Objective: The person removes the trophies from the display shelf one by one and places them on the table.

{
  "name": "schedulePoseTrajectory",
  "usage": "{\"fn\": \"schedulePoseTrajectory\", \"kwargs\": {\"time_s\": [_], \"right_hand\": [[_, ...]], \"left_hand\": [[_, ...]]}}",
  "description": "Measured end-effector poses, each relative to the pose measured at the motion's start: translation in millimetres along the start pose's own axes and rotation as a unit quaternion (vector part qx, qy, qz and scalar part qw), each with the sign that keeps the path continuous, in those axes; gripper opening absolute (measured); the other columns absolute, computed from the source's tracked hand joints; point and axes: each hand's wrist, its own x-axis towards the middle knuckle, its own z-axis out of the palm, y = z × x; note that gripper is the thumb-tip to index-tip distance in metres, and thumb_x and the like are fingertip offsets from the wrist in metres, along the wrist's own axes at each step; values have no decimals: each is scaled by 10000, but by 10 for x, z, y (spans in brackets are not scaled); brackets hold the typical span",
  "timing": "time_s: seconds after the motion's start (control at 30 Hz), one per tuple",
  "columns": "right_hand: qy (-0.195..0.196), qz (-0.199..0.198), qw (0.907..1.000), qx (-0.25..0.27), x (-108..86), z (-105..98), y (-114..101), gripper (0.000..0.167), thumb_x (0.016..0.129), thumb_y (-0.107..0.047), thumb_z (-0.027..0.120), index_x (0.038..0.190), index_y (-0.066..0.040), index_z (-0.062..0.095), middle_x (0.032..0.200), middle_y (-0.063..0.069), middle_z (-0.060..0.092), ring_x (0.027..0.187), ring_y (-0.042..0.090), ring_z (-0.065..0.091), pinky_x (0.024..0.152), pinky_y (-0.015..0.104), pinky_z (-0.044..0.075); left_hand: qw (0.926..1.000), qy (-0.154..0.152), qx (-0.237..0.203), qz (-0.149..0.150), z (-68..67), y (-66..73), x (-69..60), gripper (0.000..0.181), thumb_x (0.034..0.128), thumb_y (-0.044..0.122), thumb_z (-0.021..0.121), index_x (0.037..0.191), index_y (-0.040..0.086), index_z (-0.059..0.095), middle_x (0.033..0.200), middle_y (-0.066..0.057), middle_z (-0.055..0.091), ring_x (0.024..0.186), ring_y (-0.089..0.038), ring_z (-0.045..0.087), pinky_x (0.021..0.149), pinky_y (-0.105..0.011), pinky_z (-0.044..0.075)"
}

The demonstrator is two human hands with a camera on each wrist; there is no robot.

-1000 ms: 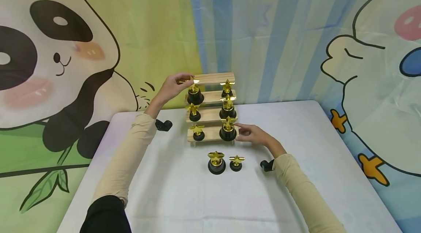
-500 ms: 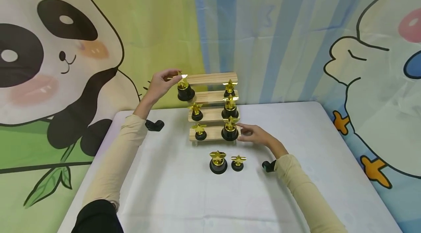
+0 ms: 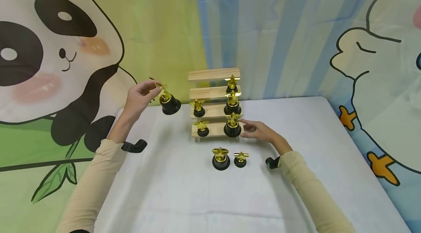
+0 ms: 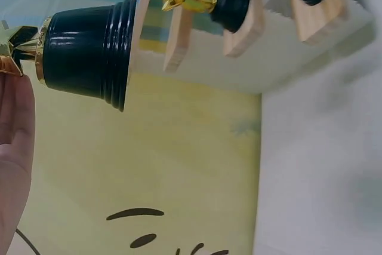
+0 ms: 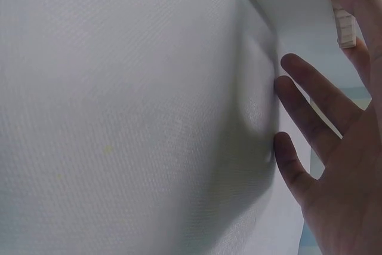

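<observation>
In the head view my left hand pinches the star top of a large trophy, which hangs tilted in the air left of the rack. Its black base fills the upper left of the left wrist view. The stepped wooden rack carries small trophies on the left of its lower two steps. Larger and small trophies line its right side. My right hand is at the rack's lower right end; in the right wrist view thumb and forefinger touch that end, the other fingers spread.
A large trophy and a small trophy stand upright on the white table in front of the rack. Behind the table hangs a printed curtain with a panda.
My left hand has lifted the large trophy off the rack's upper left and carried it left, where it now tilts. The right hand stays by the rack's lower right end.
</observation>
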Motion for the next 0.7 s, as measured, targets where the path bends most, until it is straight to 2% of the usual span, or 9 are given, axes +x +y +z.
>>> {"fn": "schedulePoseTrajectory", "kwargs": {"time_s": [0.17, 0.37, 0.53, 0.57, 0.7], "right_hand": [[57, -52, 9999, 107, -1, 10, -23, 671, 887, -295, 710, 1474, -144, 420, 1275, 244, 615, 1201, 377, 583, 1030, 529, 459], [67, -8, 10000, 70, 2, 23, -15, 673, 885, -303, 710, 1472, -144, 423, 1278, 233, 617, 1205, 366, 582, 1037, 526, 453], [61, 32, 9998, 160, -13, 30, -31, 674, 884, -287, 713, 1474, -142, 420, 1282, 242, 610, 1211, 378, 575, 1037, 540, 448], [42, 43, 9999, 161, -29, 21, -84, 669, 888, -267, 710, 1472, -124, 419, 1280, 254, 607, 1210, 390, 573, 1035, 548, 446], [28, 76, 9999, 152, -17, 18, -125, 657, 900, -186, 693, 1474, -61, 397, 1285, 295, 585, 1212, 430, 558, 1031, 570, 438]], "left_hand": [[9989, -350, 308, 98, 9, -72, -338, 243, 878, 104, 713, 1111, 42, 681, 962, 160, 655, 827, -30, 584, 686, -120, 490], [9928, -1048, 573, -8, 172, -231, -702, 253, 870, 103, 722, 1109, 34, 677, 1017, 133, 673, 902, -23, 636, 774, -144, 532], [9877, -1521, 374, 4, 409, -370, -951, 221, 870, 104, 721, 1088, 82, 690, 1058, -21, 683, 974, -24, 628, 883, -164, 521], [9864, -1615, 310, -46, 463, -364, -994, 215, 871, 100, 719, 1084, 81, 689, 1065, -53, 682, 988, -22, 626, 906, -176, 519], [9821, -1879, -103, -95, 665, -482, -1125, 225, 873, 90, 713, 1094, 64, 682, 1093, -121, 673, 1015, -43, 632, 926, -210, 527]]}}
